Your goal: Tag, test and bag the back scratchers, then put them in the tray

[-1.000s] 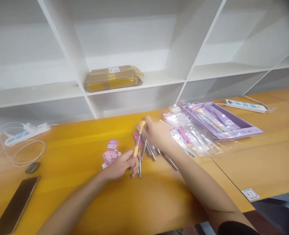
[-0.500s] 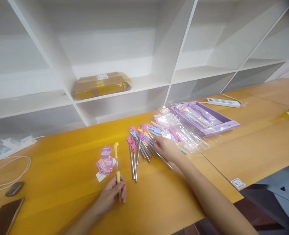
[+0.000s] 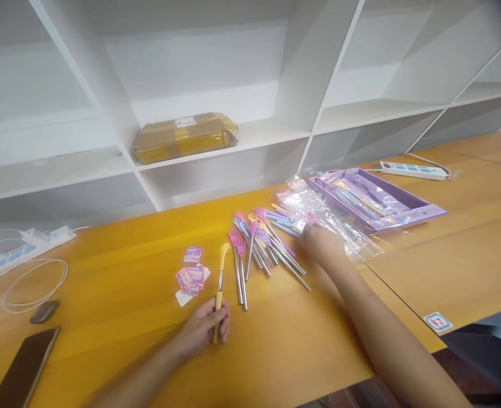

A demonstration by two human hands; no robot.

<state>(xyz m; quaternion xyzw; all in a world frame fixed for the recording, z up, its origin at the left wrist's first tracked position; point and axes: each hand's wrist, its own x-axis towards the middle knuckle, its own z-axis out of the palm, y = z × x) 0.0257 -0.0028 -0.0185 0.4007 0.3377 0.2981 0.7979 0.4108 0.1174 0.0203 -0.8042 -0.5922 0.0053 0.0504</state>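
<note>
My left hand (image 3: 210,326) is closed around the yellow handle of a back scratcher (image 3: 219,303), its yellow claw head pointing up and away from me. My right hand (image 3: 322,245) reaches in among the coloured handle tubes (image 3: 285,224) at the near edge of the clear plastic bags (image 3: 325,211). Its fingertips are hidden, so whether it grips anything does not show. Between the hands lies a pile of back scratchers with bare metal rods (image 3: 257,249) and pink, blue, yellow and purple claw heads. Small printed cards (image 3: 192,279) lie beyond my left hand.
A purple tray (image 3: 424,213) with wrapped items stands behind the bags. Power strips lie at the right (image 3: 414,170) and left (image 3: 33,248). A phone (image 3: 25,368) and a dark mouse-like object (image 3: 44,311) are at the left. A taped parcel (image 3: 186,136) sits on the shelf.
My right hand has moved right, from the metal rods to the coloured tubes beside the bags. My left hand still holds the yellow back scratcher. The view has shifted slightly.
</note>
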